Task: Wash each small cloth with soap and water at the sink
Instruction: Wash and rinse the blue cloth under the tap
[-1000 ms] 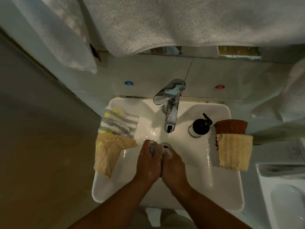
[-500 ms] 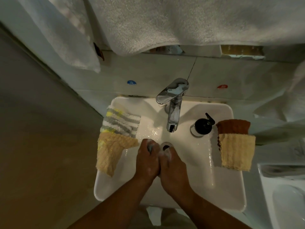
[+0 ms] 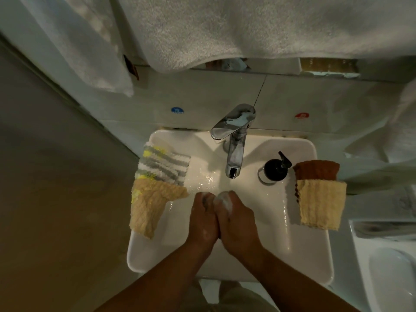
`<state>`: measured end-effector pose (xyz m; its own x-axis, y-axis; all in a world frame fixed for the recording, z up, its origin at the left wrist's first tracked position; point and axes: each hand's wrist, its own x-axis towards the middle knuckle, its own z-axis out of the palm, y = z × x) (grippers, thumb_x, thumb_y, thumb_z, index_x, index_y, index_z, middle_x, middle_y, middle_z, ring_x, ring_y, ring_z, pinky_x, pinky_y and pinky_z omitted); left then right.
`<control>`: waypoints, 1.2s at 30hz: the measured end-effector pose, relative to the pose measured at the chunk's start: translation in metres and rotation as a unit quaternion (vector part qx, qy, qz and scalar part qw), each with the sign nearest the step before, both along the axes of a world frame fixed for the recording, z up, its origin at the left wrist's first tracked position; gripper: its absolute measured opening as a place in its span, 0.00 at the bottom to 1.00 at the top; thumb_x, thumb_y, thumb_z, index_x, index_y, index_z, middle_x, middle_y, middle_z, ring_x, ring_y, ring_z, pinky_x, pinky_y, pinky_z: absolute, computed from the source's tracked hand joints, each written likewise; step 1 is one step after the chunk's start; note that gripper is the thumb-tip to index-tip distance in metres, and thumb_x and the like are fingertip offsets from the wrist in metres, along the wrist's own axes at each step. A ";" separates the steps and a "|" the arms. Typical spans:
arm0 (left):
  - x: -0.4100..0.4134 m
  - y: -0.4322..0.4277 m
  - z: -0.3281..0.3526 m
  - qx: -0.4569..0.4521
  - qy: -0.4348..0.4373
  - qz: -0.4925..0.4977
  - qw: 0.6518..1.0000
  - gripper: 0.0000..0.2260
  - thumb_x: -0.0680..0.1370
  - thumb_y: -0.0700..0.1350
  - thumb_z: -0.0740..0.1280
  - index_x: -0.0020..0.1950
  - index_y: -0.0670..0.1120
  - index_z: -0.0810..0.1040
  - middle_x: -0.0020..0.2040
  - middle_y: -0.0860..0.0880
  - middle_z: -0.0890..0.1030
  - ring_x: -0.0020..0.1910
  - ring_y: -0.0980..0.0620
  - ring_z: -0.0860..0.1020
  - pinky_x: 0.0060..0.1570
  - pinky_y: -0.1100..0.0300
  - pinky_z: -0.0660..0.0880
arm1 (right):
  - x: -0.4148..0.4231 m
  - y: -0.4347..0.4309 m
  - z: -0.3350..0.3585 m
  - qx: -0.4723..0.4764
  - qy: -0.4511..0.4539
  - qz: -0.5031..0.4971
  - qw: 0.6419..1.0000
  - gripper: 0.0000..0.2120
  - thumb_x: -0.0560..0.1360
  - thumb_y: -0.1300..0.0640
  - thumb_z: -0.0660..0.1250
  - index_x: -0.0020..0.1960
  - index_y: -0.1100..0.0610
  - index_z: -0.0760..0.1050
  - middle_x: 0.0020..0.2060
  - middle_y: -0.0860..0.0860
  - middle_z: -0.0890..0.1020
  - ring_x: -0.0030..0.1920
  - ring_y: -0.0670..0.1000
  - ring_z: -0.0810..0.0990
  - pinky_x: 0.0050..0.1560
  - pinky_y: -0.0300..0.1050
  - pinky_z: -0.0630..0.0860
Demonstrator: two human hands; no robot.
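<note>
No legible text. Blue sticker (image 3: 177,109), red sticker (image 3: 301,115) on wall tile (image 3: 213,95): print too small.

Grey cloth (image 3: 221,197) mostly hidden between fingers (image 3: 203,202) (sudsy); second basin (image 3: 382,264) cropped.

Two hands, the left hand (image 3: 203,219) and the right hand (image 3: 238,224), meet in one grip on one soapy grey cloth (image 3: 222,197). There are five small cloths in all: that one; two just left of the grip, a striped cloth (image 3: 163,164) and a tan cloth (image 3: 148,206) overlapping it; and two right of the grip, a brown cloth (image 3: 317,170) with a yellow cloth (image 3: 320,203) overlapping it. One tap (image 3: 235,154) stands beyond the grip. One black soap bottle (image 3: 275,168) stands beyond the grip and to its right. There are two basins: one sink (image 3: 315,255) under the grip and a second basin (image 3: 387,266) far to the right. Two round stickers are on the wall beyond the grip, one blue sticker (image 3: 177,110) and one red sticker (image 3: 301,115). At least two white towels hang above: a large towel (image 3: 247,30) and a smaller towel (image 3: 85,41) to its left.
</note>
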<state>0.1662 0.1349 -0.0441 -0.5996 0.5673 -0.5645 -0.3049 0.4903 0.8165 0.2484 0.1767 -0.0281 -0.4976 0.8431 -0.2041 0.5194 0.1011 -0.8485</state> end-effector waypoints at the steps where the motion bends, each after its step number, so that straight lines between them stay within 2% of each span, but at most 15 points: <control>1: 0.007 -0.004 0.001 -0.003 -0.004 -0.037 0.999 0.08 0.85 0.46 0.60 0.54 0.43 0.75 0.48 0.38 0.80 0.46 0.44 0.81 0.45 0.50 0.78 | 0.000 0.011 -0.004 0.010 -0.010 -0.012 1.000 0.13 0.84 0.47 0.58 0.48 0.55 0.74 0.37 0.48 0.81 0.36 0.44 0.80 0.38 0.42 0.77; 3: 0.016 -0.010 0.006 -0.012 0.029 -0.113 0.993 0.15 0.83 0.56 0.57 0.54 0.44 0.73 0.47 0.43 0.80 0.46 0.45 0.80 0.45 0.49 0.78 | 0.000 0.029 -0.015 -0.018 -0.032 -0.076 0.996 0.14 0.84 0.49 0.59 0.44 0.55 0.74 0.34 0.49 0.79 0.35 0.45 0.79 0.40 0.45 0.76; 5: 0.011 -0.009 0.013 0.000 0.063 -0.134 0.989 0.15 0.83 0.58 0.58 0.52 0.47 0.72 0.45 0.47 0.79 0.44 0.48 0.80 0.41 0.54 0.78 | -0.001 0.027 -0.030 -0.057 -0.056 -0.110 0.991 0.14 0.85 0.51 0.58 0.43 0.54 0.75 0.35 0.50 0.79 0.36 0.46 0.79 0.42 0.48 0.77; 8: -0.006 0.001 0.013 -0.002 0.116 -0.095 0.989 0.08 0.82 0.51 0.64 0.52 0.48 0.73 0.45 0.50 0.79 0.44 0.53 0.80 0.42 0.60 0.77 | 0.005 0.001 -0.041 -0.060 -0.114 -0.041 0.991 0.09 0.86 0.53 0.58 0.48 0.51 0.74 0.38 0.44 0.79 0.40 0.38 0.80 0.37 0.36 0.75; 10: -0.013 0.003 0.009 -0.018 0.122 -0.039 0.992 0.04 0.82 0.46 0.66 0.55 0.49 0.73 0.48 0.51 0.79 0.48 0.55 0.80 0.47 0.61 0.77 | 0.008 -0.014 -0.024 -0.050 -0.087 0.010 0.995 0.04 0.85 0.54 0.59 0.54 0.51 0.71 0.40 0.43 0.78 0.40 0.33 0.80 0.35 0.31 0.75; 12: -0.011 0.000 0.003 -0.040 0.094 -0.020 0.995 0.03 0.83 0.44 0.64 0.56 0.48 0.74 0.49 0.49 0.80 0.49 0.51 0.81 0.50 0.55 0.79 | 0.005 -0.014 -0.006 -0.005 -0.029 0.012 0.999 0.06 0.84 0.54 0.59 0.57 0.53 0.73 0.43 0.45 0.80 0.42 0.38 0.81 0.40 0.30 0.75; 14: 0.001 -0.007 0.002 -0.023 0.023 -0.040 0.999 0.07 0.85 0.42 0.59 0.56 0.42 0.75 0.49 0.43 0.81 0.45 0.46 0.80 0.45 0.53 0.80 | 0.003 0.001 0.000 0.052 -0.018 0.006 0.998 0.05 0.84 0.54 0.62 0.54 0.53 0.76 0.44 0.45 0.79 0.44 0.38 0.79 0.45 0.27 0.71; 16: 0.013 -0.012 0.007 0.001 0.006 -0.082 0.997 0.10 0.86 0.47 0.57 0.53 0.43 0.74 0.45 0.43 0.81 0.41 0.48 0.79 0.36 0.55 0.77 | 0.003 0.021 -0.009 0.047 -0.044 -0.029 0.998 0.05 0.83 0.53 0.63 0.48 0.48 0.75 0.42 0.40 0.79 0.43 0.37 0.78 0.46 0.31 0.72; 20: 0.005 -0.005 0.018 0.036 0.122 -0.151 0.980 0.06 0.82 0.51 0.65 0.49 0.51 0.73 0.44 0.52 0.80 0.42 0.58 0.80 0.39 0.65 0.76 | 0.007 0.018 -0.021 -0.065 -0.067 -0.115 0.989 0.11 0.83 0.51 0.62 0.43 0.47 0.75 0.39 0.45 0.81 0.41 0.44 0.81 0.49 0.51 0.79; 23: -0.013 0.007 0.010 0.005 0.136 -0.080 0.987 0.04 0.81 0.49 0.67 0.48 0.51 0.74 0.44 0.51 0.80 0.43 0.54 0.80 0.43 0.63 0.77 | 0.006 -0.009 0.002 -0.067 -0.036 -0.084 0.994 0.10 0.84 0.50 0.58 0.47 0.51 0.73 0.35 0.46 0.79 0.35 0.43 0.80 0.38 0.41 0.77; 25: -0.013 0.009 0.005 -0.005 0.095 -0.031 0.995 0.03 0.82 0.44 0.66 0.48 0.49 0.74 0.44 0.48 0.80 0.43 0.50 0.80 0.42 0.63 0.76 | 0.002 -0.008 0.014 -0.062 -0.010 -0.067 0.996 0.09 0.84 0.50 0.60 0.49 0.53 0.72 0.33 0.46 0.78 0.35 0.40 0.80 0.32 0.34 0.74; 28: 0.009 0.001 0.008 0.014 0.030 -0.079 0.996 0.03 0.84 0.45 0.61 0.52 0.49 0.73 0.48 0.46 0.80 0.46 0.48 0.81 0.41 0.59 0.79 | -0.003 0.026 0.002 -0.030 -0.053 -0.106 0.993 0.12 0.81 0.48 0.64 0.45 0.54 0.73 0.35 0.47 0.79 0.35 0.45 0.79 0.39 0.40 0.77; 30: 0.016 -0.005 0.015 0.014 0.070 -0.129 0.989 0.04 0.84 0.49 0.60 0.53 0.50 0.73 0.49 0.50 0.79 0.46 0.55 0.80 0.39 0.67 0.76 | -0.001 0.039 -0.014 -0.068 -0.076 -0.139 0.985 0.13 0.81 0.47 0.65 0.43 0.54 0.74 0.35 0.48 0.79 0.37 0.46 0.79 0.43 0.48 0.77; 32: 0.007 -0.005 0.019 0.033 0.099 -0.131 0.986 0.02 0.83 0.48 0.64 0.51 0.51 0.73 0.47 0.52 0.79 0.45 0.58 0.79 0.39 0.70 0.75 | 0.003 0.029 -0.022 -0.074 -0.098 -0.111 0.986 0.13 0.83 0.48 0.62 0.41 0.51 0.74 0.36 0.47 0.79 0.37 0.45 0.79 0.43 0.47 0.77; 36: -0.015 0.002 0.010 -0.010 0.101 -0.029 0.994 0.03 0.81 0.45 0.68 0.51 0.51 0.74 0.48 0.49 0.81 0.48 0.52 0.81 0.47 0.58 0.79 | 0.003 -0.009 -0.011 -0.069 -0.088 -0.030 0.993 0.12 0.83 0.49 0.59 0.53 0.56 0.75 0.41 0.48 0.82 0.39 0.46 0.83 0.38 0.38 0.80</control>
<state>0.1507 0.1373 -0.0344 -0.6686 0.5939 -0.4474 -0.1060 0.5194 0.8479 0.2509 0.1673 -0.0389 -0.3946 0.8274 -0.3998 0.6621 -0.0457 -0.7480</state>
